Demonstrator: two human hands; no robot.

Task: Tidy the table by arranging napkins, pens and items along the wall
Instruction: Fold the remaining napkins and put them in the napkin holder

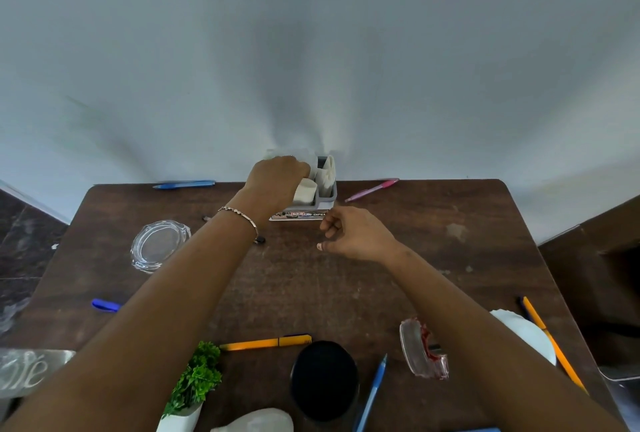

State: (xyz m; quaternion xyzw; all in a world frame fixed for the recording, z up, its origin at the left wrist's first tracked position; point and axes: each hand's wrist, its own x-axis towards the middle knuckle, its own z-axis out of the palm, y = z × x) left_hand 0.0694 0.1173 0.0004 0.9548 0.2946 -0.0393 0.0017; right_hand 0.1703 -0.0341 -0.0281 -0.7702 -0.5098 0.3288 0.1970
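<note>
A grey napkin holder (325, 201) stands against the wall at the table's far middle, with white napkins (323, 173) in it. My left hand (277, 177) is at the holder's left side, fingers closed on a napkin. My right hand (353, 232) hovers just in front of the holder, fingers loosely curled, holding nothing. Pens lie scattered: a blue pen (185, 184) and a pink pen (372, 189) by the wall, an orange pen (266, 342) and a blue pen (374, 391) near me, and an orange pen (554, 345) at the right edge.
A glass ashtray (157, 244) sits at left, a blue cap (104, 305) near the left edge. Near me stand a black cup (323, 379), a small green plant (195, 379) in a white pot, a clear dish (420, 352) with red marks, and a white plate (530, 331).
</note>
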